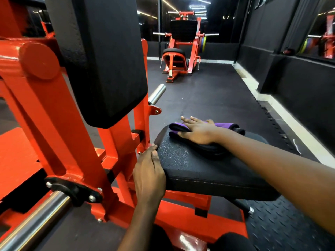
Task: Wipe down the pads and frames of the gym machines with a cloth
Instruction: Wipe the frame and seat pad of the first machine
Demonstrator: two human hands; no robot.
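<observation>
While beneath right hand, cloth crosswise.

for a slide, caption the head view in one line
Right hand presses a cloth on the seat pad; left hand rests at its edge.

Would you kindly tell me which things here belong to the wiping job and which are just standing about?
In the job:
cloth, pressed flat under the right hand
seat pad, with the left hand resting on its edge
back pad
red frame

Just about:
far machine, not being wiped now
weight plates
rubber floor
</observation>
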